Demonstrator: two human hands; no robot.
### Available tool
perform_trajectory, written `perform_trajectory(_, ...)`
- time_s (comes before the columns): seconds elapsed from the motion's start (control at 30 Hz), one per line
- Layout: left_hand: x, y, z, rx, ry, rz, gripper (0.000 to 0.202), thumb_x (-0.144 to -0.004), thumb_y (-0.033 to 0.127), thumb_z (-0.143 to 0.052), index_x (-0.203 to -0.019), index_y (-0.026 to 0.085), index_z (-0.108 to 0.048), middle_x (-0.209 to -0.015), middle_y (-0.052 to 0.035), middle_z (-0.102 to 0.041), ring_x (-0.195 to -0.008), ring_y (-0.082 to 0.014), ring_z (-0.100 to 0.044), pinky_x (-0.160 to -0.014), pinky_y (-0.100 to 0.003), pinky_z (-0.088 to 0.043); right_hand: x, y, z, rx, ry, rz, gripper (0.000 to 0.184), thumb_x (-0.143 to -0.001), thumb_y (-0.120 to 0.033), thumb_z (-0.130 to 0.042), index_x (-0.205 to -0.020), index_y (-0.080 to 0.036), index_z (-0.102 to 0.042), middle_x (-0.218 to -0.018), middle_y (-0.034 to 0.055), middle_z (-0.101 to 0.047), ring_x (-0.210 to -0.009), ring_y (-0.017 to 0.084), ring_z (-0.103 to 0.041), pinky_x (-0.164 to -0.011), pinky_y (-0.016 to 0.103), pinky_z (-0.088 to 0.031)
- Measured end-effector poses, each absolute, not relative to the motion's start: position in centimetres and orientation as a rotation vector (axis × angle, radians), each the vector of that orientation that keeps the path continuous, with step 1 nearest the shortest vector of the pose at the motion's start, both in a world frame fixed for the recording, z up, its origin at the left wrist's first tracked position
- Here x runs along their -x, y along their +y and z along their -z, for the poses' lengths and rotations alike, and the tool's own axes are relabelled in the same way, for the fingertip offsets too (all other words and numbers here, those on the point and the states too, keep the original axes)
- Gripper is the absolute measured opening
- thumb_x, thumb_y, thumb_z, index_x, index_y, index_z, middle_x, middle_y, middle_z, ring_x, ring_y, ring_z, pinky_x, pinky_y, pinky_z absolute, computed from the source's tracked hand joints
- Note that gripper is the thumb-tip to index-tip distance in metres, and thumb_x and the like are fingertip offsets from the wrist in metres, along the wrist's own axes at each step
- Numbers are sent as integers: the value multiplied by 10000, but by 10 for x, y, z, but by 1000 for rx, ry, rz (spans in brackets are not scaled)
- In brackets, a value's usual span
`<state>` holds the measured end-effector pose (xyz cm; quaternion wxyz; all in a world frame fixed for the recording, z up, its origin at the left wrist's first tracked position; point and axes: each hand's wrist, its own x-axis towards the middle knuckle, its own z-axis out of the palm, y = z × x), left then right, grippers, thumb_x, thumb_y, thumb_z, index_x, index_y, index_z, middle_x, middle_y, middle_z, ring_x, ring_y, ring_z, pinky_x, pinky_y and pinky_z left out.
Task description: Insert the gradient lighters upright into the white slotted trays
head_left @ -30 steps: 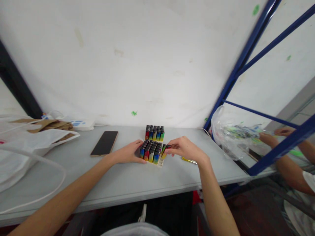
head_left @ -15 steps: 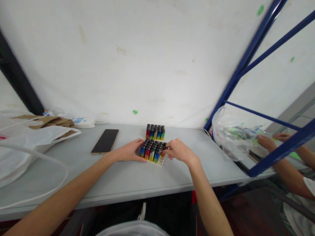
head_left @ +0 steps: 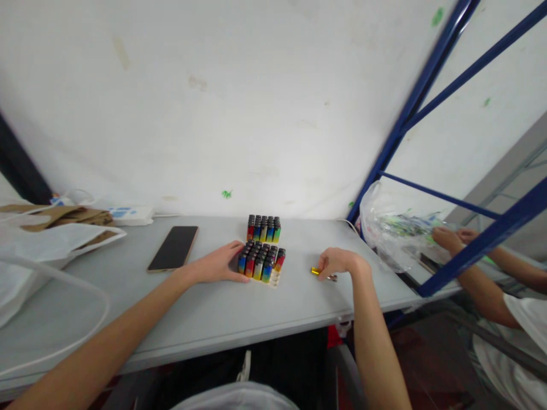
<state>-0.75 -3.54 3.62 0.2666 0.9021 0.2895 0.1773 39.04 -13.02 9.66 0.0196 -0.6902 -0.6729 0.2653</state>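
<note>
A tray [head_left: 274,281] packed with upright coloured lighters [head_left: 260,263] stands on the grey table [head_left: 239,310]. My left hand [head_left: 217,263] rests flat against the tray's left side, fingers open. My right hand [head_left: 341,262] is to the right of the tray, fingers curled down onto a yellow lighter [head_left: 317,271] lying on the table. A second, smaller block of lighters [head_left: 264,228] stands just behind the tray.
A dark phone [head_left: 173,255] lies left of the tray. White bags [head_left: 47,245] and brown paper sit at the far left. A blue frame [head_left: 405,119] rises at the right, with a clear plastic bag [head_left: 393,230] where another person's hands [head_left: 447,238] work.
My right hand left the tray's right edge, where it had set a lighter in, and moved right onto the yellow lighter on the table. My left hand stayed by the tray.
</note>
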Motion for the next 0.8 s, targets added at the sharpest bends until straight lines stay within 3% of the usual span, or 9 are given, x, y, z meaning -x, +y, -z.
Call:
perform_trajectory(0.13,7,-36,-37,-2440,789,-480,863,-755,686,-876,-1428,216,-612,-1447,-120,-634,-1340,-384,-615,-1178,-450,-481,-393,-118,-83,2098,-2093,-788,196,-692,-311,-862,-669,-189,-710,-623,-5,-701,-635,179,-634,-582,271,-403)
perform_trajectory(0.27,7,-36,-37,-2442,772,-488,855,-757,656,-888,-1438,224,-607,-1441,-111,-639,-1338,-382,-616,-1184,-446,-479,-391,-116,-82,1718,-1907,-801,354,-877,-527,-738,-967,-194,-656,-731,17,-743,-652,178,-666,-612,262,-462)
perform_trajectory(0.37,7,-36,-36,-2425,770,-484,847,-753,620,-901,-1439,222,-605,-1444,-119,-635,-1332,-386,-615,-1176,-459,-486,-381,-117,-90,1563,-1888,-697,445,-961,-612,-604,-1076,-187,-669,-624,-25,-660,-572,165,-617,-615,266,-460)
perform_trajectory(0.47,8,-35,-36,-2419,764,-496,816,-747,626,-901,-1406,229,-629,-1432,-117,-640,-1329,-385,-613,-1172,-470,-489,-365,-114,-98,1492,-1855,-509,498,-958,-638,-576,-1053,-177,-740,-600,-39,-588,-530,142,-514,-582,267,-405)
perform_trajectory(0.53,8,-35,-36,-2422,752,-510,807,-742,643,-898,-1390,236,-643,-1415,-111,-648,-1324,-386,-614,-1174,-476,-488,-353,-110,-100,1431,-1736,-495,515,-893,-669,-658,-1028,-180,-746,-630,-38,-579,-535,132,-470,-551,265,-369)
perform_trajectory(0.63,9,-36,-36,-2428,746,-514,812,-744,660,-891,-1393,238,-646,-1408,-110,-650,-1323,-389,-612,-1175,-478,-486,-338,-103,-97,1344,-1540,-597,559,-787,-739,-751,-836,-186,-684,-589,-52,-494,-528,119,-410,-513,264,-330)
perform_trajectory(0.7,9,-36,-37,-2430,750,-505,816,-754,658,-888,-1408,239,-637,-1428,-109,-641,-1328,-386,-609,-1179,-477,-482,-330,-101,-95,1275,-1475,-658,608,-794,-797,-718,-739,-199,-618,-593,-44,-472,-548,124,-434,-518,264,-365)
perform_trajectory(0.8,8,-38,-38,-2432,769,-490,824,-759,641,-893,-1423,234,-623,-1446,-112,-630,-1339,-383,-607,-1196,-477,-465,-317,-104,-96,1116,-1478,-784,614,-868,-818,-642,-777,-212,-590,-709,-8,-566,-664,154,-572,-627,287,-516)
